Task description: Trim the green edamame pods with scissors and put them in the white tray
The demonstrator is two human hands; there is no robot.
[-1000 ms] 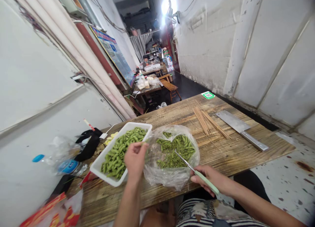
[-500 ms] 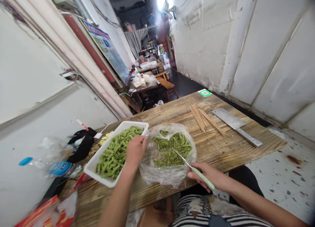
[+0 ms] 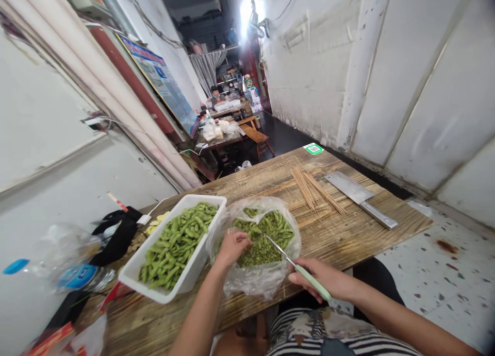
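Observation:
My right hand (image 3: pixel 319 277) grips a pair of scissors by the pale green handle (image 3: pixel 314 283). Their metal blades (image 3: pixel 279 248) point up and left over a round container lined with a clear plastic bag (image 3: pixel 247 284). Green soybean pods (image 3: pixel 284 227) and small trimmed bits (image 3: pixel 253 257) lie inside it. Over the container's left part is my left hand (image 3: pixel 234 249), fingers bent and drawn together; whatever is between the fingertips is too small to make out. To its left stands a white plastic tub (image 3: pixel 189 281) with many green soybean pods (image 3: pixel 176 242).
A cleaver (image 3: pixel 350 188) and thin wooden skewers (image 3: pixel 309 188) lie on the wooden table (image 3: pixel 266 178) at the right. A plastic bottle (image 3: pixel 79 276) and a black bag (image 3: pixel 116 230) are at the left. Farther back, a person (image 3: pixel 215 94) is behind another table.
My left hand has moved right, from beside the white tub to over the bag-lined container. My right hand still holds the scissors in about the same place. The view has shifted slightly.

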